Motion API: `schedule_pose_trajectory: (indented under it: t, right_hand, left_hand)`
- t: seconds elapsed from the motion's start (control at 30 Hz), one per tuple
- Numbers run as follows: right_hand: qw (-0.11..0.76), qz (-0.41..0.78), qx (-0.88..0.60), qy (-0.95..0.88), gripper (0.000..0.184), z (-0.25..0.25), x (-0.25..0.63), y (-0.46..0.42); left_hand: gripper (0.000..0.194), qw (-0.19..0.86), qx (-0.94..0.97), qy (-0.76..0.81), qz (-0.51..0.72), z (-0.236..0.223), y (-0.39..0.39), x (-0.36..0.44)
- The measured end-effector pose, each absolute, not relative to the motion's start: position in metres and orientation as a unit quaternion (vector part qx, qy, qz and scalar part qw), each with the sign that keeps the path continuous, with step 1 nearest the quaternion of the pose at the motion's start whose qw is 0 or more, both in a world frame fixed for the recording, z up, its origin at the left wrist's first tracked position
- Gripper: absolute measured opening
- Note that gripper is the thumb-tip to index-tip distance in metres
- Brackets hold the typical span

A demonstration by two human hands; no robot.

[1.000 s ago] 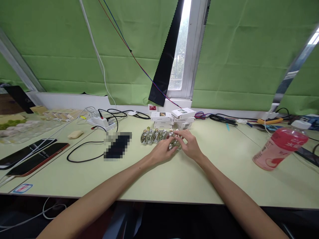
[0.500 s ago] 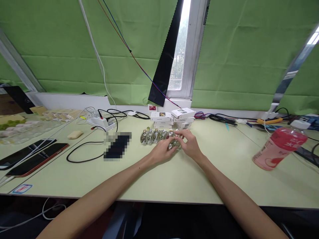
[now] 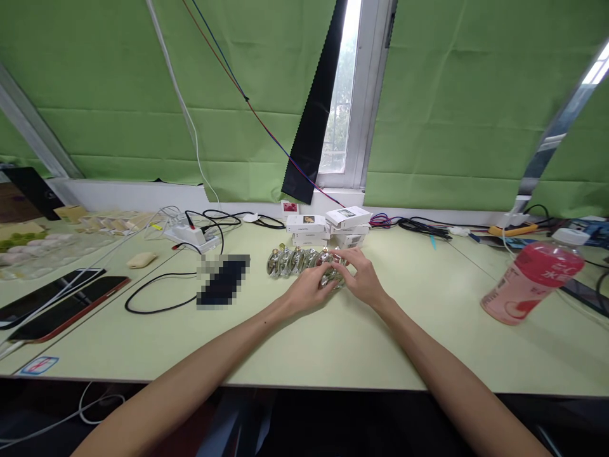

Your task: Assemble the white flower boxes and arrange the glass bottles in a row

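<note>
A row of small, shiny, rounded pieces with gold-coloured tops (image 3: 297, 261) lies across the middle of the table, set close side by side. They look glassy or wrapped in clear film; their exact kind cannot be made out. At the right end of this row, my left hand (image 3: 309, 289) closes its fingers on one shiny piece (image 3: 333, 277) from the near left side. Opposite it, my right hand (image 3: 360, 277) curls over the same end piece from the right, thumb and forefinger bent around it. My fingers hide most of that piece.
Behind the row stand stacked small white boxes (image 3: 349, 217). To the left lie a pixelated dark device (image 3: 223, 281), a black cable, a power strip (image 3: 193, 240) and two phones (image 3: 66, 308). A pink drink bottle (image 3: 533, 279) leans at right. Cables run along the wall.
Both hands stay at the right end of the row, with hardly any finger movement. The whole view has shifted very slightly.
</note>
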State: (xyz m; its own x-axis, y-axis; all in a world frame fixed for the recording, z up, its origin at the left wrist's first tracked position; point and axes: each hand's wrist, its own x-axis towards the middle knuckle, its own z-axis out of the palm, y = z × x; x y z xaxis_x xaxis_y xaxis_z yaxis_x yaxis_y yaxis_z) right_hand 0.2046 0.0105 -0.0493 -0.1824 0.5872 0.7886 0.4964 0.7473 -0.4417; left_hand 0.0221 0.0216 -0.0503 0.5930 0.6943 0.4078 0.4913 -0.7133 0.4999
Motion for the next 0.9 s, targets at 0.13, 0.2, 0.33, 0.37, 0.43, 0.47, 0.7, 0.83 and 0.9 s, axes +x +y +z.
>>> schedule_pose_trajectory:
  t: [0.13,0.2,0.33,0.37,0.43,0.47,0.7,0.83,0.9]
  right_hand:
    - [0.526,0.041,-0.347,-0.775,0.031,-0.0522,0.2042,0.0114]
    - [0.528,0.037,-0.350,-0.773,0.031,-0.0540,0.2038,0.0130]
    - [0.531,0.023,-0.349,-0.772,0.029,-0.0552,0.2032,0.0150]
    - [0.531,0.020,-0.350,-0.771,0.028,-0.0550,0.2031,0.0152]
    - [0.530,0.015,-0.355,-0.770,0.027,-0.0544,0.2029,0.0151]
    - [0.530,0.015,-0.358,-0.769,0.026,-0.0541,0.2027,0.0149]
    - [0.536,0.000,-0.374,-0.757,0.020,-0.0550,0.2016,0.0157]
    - [0.538,0.004,-0.393,-0.746,0.018,-0.0554,0.2019,0.0152]
    - [0.536,0.014,-0.398,-0.745,0.019,-0.0544,0.2023,0.0137]
  left_hand:
    - [0.027,0.172,0.878,0.334,0.297,-0.0513,0.0231,0.0222]
    - [0.027,0.172,0.878,0.332,0.298,-0.0521,0.0243,0.0223]
    - [0.028,0.169,0.879,0.333,0.297,-0.0532,0.0260,0.0222]
    - [0.029,0.170,0.878,0.334,0.297,-0.0533,0.0261,0.0222]
    - [0.030,0.173,0.877,0.336,0.298,-0.0530,0.0259,0.0222]
    - [0.030,0.174,0.876,0.337,0.298,-0.0528,0.0257,0.0222]
    - [0.030,0.176,0.873,0.347,0.295,-0.0513,0.0247,0.0230]
    - [0.027,0.169,0.873,0.347,0.299,-0.0509,0.0241,0.0239]
    - [0.026,0.169,0.872,0.348,0.299,-0.0509,0.0238,0.0240]
